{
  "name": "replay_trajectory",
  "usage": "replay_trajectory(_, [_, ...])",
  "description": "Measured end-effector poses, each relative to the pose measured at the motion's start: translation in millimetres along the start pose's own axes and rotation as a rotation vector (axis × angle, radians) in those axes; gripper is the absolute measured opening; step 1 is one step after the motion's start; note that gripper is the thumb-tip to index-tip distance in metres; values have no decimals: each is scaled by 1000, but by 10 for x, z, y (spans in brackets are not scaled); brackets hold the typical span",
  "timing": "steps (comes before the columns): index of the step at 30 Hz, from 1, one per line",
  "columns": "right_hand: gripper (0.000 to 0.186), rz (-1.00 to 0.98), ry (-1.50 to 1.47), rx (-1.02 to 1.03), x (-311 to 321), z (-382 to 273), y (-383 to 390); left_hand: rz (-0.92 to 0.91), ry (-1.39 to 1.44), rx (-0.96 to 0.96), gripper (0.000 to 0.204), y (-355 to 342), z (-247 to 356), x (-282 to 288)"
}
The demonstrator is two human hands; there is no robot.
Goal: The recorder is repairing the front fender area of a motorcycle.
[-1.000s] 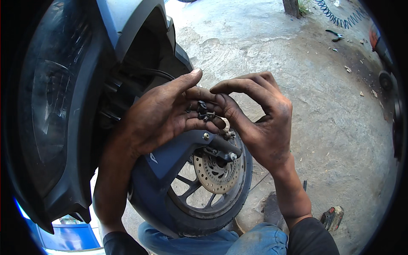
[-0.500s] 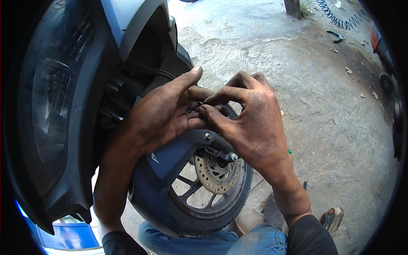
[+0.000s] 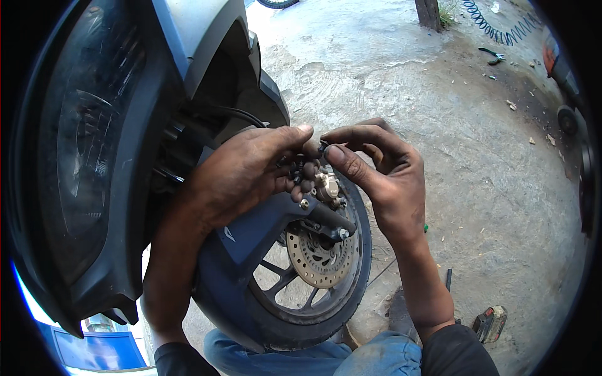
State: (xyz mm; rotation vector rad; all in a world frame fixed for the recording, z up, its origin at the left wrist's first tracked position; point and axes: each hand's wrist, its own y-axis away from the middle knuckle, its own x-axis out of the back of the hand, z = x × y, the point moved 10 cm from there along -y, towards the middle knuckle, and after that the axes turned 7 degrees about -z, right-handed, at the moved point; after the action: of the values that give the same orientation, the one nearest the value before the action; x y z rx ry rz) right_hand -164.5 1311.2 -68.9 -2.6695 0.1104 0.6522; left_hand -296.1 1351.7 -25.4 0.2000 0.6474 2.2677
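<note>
Fingers curled, my left hand (image 3: 241, 166) cups several small dark screws (image 3: 298, 173), with threads faintly visible between the fingers. Just to its right, my right hand (image 3: 392, 182) pinches a small black fastener (image 3: 323, 146) between thumb and forefinger; whether it is a screw or a clip cannot be made out. Both hands are above the front wheel of a motor scooter. Below them are its dark blue front fender (image 3: 235, 250), the drilled brake disc (image 3: 307, 266) and a gold-coloured brake caliper (image 3: 328, 187).
The scooter's front body with its headlight (image 3: 94, 144) fills the left side. Pliers (image 3: 492, 56) and a coiled blue hose (image 3: 501, 32) lie on the concrete floor (image 3: 489, 188) at the far right. A red-and-black tool part (image 3: 490, 324) lies near my right forearm.
My right hand has drawn back from the left palm, slightly to the right, with the small black fastener pinched. My left fingers have curled in around the screws.
</note>
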Motion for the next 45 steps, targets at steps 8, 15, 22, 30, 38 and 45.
replay_trajectory(8, [28,146,621,471,-34,-461,247,-14,-120,30,31,37,23,-86])
replay_trajectory(15, [29,210,642,499,-27,-473,251,-45,-47,13,33,45,41,-102])
replay_trajectory(22, [25,145,608,442,-22,-360,197,49,-269,38,27,52,37,-12])
replay_trajectory(30, [22,100,758,474,-73,-418,171,82,-340,83,27,21,7,28])
replay_trajectory(38, [20,61,789,505,-148,-515,14,111,-149,39,45,14,4,66])
replay_trajectory(45, [15,-12,798,481,-371,-465,-112,157,-31,-20,54,28,77,-1])
